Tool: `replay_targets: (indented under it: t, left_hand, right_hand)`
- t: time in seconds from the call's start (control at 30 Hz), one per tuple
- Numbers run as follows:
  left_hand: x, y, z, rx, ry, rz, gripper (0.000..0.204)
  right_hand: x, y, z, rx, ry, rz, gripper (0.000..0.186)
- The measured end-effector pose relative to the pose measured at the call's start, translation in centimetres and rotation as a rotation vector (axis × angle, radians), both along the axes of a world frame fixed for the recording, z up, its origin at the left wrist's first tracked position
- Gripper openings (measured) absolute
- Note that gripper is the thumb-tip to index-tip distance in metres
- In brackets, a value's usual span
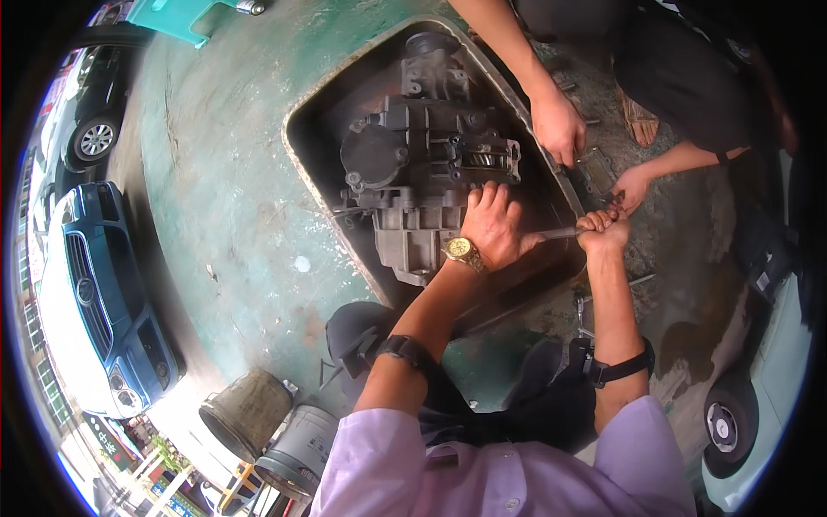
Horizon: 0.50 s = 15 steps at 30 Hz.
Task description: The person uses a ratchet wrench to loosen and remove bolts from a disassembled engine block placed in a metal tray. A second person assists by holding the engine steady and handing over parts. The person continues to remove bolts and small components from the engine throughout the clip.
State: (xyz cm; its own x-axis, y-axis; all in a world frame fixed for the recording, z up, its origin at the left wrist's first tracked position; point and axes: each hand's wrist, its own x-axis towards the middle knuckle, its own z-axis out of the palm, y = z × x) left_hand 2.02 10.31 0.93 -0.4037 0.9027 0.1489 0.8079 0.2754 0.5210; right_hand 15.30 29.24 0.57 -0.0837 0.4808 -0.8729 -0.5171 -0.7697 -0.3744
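The grey gearbox [422, 159] lies in a metal tray [290, 129] on the floor [233, 189]. The person's left hand [497, 231] rests spread on its casing, thumb beside a slim metal bar [560, 233]; the right hand [605, 233] is closed around the bar's far end. Just beyond, a co-worker's 2 hands [558, 129] are near a rectangular metal part [596, 172]. Farther out at left are 2 buckets [297, 444] and a blue car [121, 250].

Lavender shirt [551, 474]; gold wristwatch [461, 249]; black forearm straps [624, 369].
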Motion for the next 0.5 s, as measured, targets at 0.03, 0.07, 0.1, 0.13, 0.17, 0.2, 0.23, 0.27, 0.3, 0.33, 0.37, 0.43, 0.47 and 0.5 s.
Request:
replay_targets:
  t: [0.03, 0.07, 0.1, 0.13, 0.17, 0.2, 0.23, 0.27, 0.3, 0.33, 0.37, 0.43, 0.47, 0.5]
  left_hand:
    - [-0.1, -0.1, -0.1, -0.025, 0.000, -0.006, 0.059]
    - [0.0, 0.0, -0.1, -0.024, -0.002, -0.012, 0.060]
    - [-0.1, 0.1, -0.1, -0.025, -0.004, -0.014, 0.061]
    - [0.2, 0.3, 0.0, -0.093, 0.010, 0.004, 0.058]
    - [0.1, 0.6, 0.0, -0.185, 0.078, 0.003, 0.058]
    - [0.1, 0.9, 0.0, -0.286, 0.129, -0.008, 0.058]
    - [0.9, 1.7, 0.0, -0.359, 0.146, -0.064, 0.058]
    - [0.6, 1.8, -0.2, -0.417, 0.101, -0.088, 0.054]
    - [1.0, 2.0, 0.0, -0.453, 0.184, -0.071, 0.051]
    - [0.5, 2.4, -0.3, -0.429, 0.266, -0.051, 0.057]
    - [1.1, 2.2, -0.3, -0.480, 0.285, -0.060, 0.064]
    - [1.0, 2.0, -0.6, -0.471, 0.233, -0.091, 0.063]
    - [1.0, 1.9, -0.7, -0.448, 0.223, -0.082, 0.063]
    - [0.8, 1.9, -0.7, -0.420, 0.237, -0.083, 0.063]
  right_hand:
    - [-0.5, 0.1, 0.6, -0.020, -0.015, 0.014, 0.042]
    - [-0.9, 0.1, 1.2, -0.018, -0.039, 0.023, 0.042]
    - [-1.4, 0.3, 2.0, -0.071, -0.097, 0.006, 0.043]
    - [-1.9, 0.3, 2.6, 0.108, -0.092, 0.075, 0.042]
    - [-2.3, 0.9, 3.5, 0.338, 0.064, 0.259, 0.041]
    - [-3.0, 1.0, 3.8, 0.296, 0.032, 0.263, 0.042]
    - [-3.0, 1.1, 4.2, 0.348, -0.012, 0.279, 0.043]
    - [-3.7, 1.8, 4.2, 0.500, 0.014, 0.311, 0.045]
    - [-3.3, 1.6, 4.5, 0.345, -0.058, 0.193, 0.045]
    - [-3.7, 2.2, 4.4, 0.339, -0.012, 0.174, 0.045]
    - [-3.1, 1.9, 4.3, 0.302, -0.073, 0.153, 0.044]
    - [-2.7, 1.9, 4.1, 0.338, -0.076, 0.197, 0.045]
    - [-2.4, 1.7, 4.1, 0.352, -0.050, 0.202, 0.045]
    - [-2.4, 1.6, 4.2, 0.360, -0.047, 0.179, 0.044]
